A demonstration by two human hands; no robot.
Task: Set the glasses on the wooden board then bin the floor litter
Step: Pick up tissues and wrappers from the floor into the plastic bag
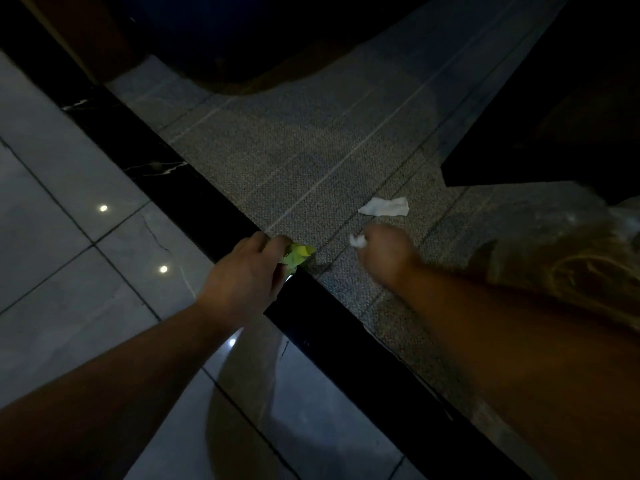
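My left hand [244,271] is closed around a crumpled yellow-green wrapper [297,254] at the edge of the grey carpet [311,150]. Blurred by motion, my right hand [386,252] is curled around a small white paper scrap [357,240] just above the carpet. A larger white torn paper piece [384,206] lies flat on the carpet a little beyond my right hand. No glasses, wooden board or bin are in view.
A black marble strip [166,174] runs diagonally between the carpet and glossy grey floor tiles [69,237]. Dark furniture [554,116] stands at the upper right, and a dark rounded object [242,36] sits at the top. A crinkled clear plastic bag [571,251] hangs at right.
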